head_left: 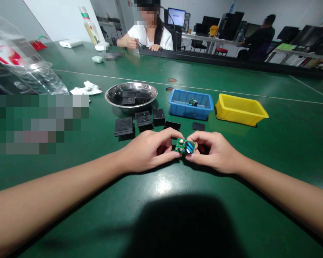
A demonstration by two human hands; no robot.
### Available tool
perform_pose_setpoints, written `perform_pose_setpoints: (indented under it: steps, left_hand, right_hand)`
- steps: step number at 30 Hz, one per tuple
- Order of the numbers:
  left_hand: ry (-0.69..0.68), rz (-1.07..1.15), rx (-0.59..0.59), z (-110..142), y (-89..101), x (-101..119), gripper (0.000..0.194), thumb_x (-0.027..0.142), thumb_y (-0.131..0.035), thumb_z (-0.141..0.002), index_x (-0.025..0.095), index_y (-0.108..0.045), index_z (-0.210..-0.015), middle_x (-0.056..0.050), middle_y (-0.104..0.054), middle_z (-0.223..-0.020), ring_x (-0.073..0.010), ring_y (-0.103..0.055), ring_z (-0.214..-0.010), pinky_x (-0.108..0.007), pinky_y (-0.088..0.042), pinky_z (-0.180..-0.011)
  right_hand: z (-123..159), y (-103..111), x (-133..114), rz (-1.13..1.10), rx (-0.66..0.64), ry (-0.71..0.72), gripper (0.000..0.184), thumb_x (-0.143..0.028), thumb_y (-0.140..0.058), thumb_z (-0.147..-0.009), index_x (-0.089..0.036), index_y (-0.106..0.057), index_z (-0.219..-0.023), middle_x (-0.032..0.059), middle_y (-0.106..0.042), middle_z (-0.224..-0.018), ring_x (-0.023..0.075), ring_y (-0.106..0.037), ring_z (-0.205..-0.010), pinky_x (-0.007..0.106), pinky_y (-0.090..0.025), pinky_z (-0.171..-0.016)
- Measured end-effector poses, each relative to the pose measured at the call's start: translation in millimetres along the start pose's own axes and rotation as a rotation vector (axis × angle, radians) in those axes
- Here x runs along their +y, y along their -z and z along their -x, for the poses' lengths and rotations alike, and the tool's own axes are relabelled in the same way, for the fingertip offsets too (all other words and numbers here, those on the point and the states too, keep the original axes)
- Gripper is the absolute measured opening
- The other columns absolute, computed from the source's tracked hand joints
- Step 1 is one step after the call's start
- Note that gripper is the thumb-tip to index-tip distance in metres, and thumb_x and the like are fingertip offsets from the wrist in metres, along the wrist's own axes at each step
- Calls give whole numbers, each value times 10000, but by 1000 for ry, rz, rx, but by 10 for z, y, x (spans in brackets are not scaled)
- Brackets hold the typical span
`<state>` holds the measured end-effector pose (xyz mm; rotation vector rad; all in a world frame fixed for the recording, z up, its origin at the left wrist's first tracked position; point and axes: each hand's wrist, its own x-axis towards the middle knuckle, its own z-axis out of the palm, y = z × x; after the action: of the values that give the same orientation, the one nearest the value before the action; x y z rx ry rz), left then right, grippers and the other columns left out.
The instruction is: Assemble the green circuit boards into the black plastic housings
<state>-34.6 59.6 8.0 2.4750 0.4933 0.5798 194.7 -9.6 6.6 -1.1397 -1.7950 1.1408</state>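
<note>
A small green circuit board (185,146) with a blue part and a white part sits between my two hands, just above the green table (161,200). My left hand (148,150) pinches its left edge with curled fingers. My right hand (212,150) pinches its right edge the same way. Several black plastic housings (144,119) lie just beyond my hands, some stacked. Behind them a metal bowl (131,95) holds more black housings.
A blue bin (191,104) with a small green board inside and a yellow bin (240,109) stand at the far right. A crumpled clear bag (21,61) and white paper (86,88) lie at the left. A person sits across the table.
</note>
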Motion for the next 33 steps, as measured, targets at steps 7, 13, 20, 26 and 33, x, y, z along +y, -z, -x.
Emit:
perform_pose_setpoints:
  steps: [7, 13, 20, 26, 33]
  left_hand:
    - [1, 7, 10, -1, -1, -7, 310, 372, -635, -939, 182, -578, -1177, 62, -597, -662, -81, -557, -548, -189, -377, -548]
    - [13, 10, 6, 1, -3, -7, 320, 370, -626, -941, 185, -576, -1196, 56, -607, -671, -85, -565, -556, -187, -377, -545]
    - [10, 0, -11, -9, 0, 7, 303, 361, -622, -944, 186, -586, -1188, 56, -612, -669, -88, -568, -561, -185, -374, -548]
    - [-28, -7, -42, -22, 12, 19, 234, 352, -588, -961, 184, -612, -1121, 46, -609, -650, -95, -572, -554, -192, -369, -540]
    - [-24, -5, -48, -24, 17, 22, 226, 327, -583, -956, 186, -597, -1133, 50, -614, -656, -92, -571, -553, -191, -365, -537]
  right_hand:
    - [6, 3, -4, 35, 5, 2, 236, -278, -767, -824, -126, -680, -982, -28, -585, -673, 87, -500, -588, 209, -397, -539]
    - [7, 5, 2, 58, 1, 25, 245, -271, -767, -827, -132, -692, -1014, -31, -585, -685, 87, -499, -597, 206, -392, -543]
    - [12, 13, 22, 76, -24, 35, 212, -257, -768, -825, -135, -686, -978, -26, -584, -709, 89, -493, -618, 203, -396, -559]
    - [4, 19, 30, 108, -13, 55, 129, -210, -704, -853, -131, -674, -951, -1, -614, -758, 98, -500, -654, 213, -405, -589]
    - [-1, 17, 36, 118, -12, 43, 106, -207, -699, -849, -136, -665, -920, 11, -643, -771, 113, -542, -666, 233, -429, -620]
